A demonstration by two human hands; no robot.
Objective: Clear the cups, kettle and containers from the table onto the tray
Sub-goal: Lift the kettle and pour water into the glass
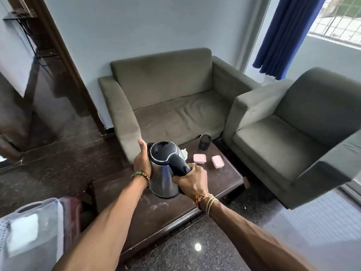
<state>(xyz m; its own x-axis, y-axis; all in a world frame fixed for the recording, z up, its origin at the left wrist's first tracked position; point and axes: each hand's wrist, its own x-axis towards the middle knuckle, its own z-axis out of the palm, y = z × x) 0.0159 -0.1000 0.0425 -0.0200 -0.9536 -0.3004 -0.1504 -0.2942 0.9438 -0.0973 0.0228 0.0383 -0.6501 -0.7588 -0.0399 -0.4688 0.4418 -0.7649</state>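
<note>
A steel kettle (163, 178) with a black lid and handle is held above the dark wooden table (166, 210). My right hand (192, 179) grips its black handle. My left hand (141, 160) presses flat against the kettle's left side, thumb up. Behind the kettle a white cup (184, 153) is partly hidden. Two pink lidded containers (199, 158) (217, 161) lie on the table to the right. A black mesh cup (205, 142) stands at the table's far edge. A pale plastic tray (31, 229) sits at the lower left, blurred, with something white in it.
A grey two-seat sofa (170, 98) stands behind the table and a grey armchair (293, 133) to its right. A doorway with a dark frame (64, 61) opens at the left. Blue curtain (285, 36) hangs by the window. The floor is polished dark stone.
</note>
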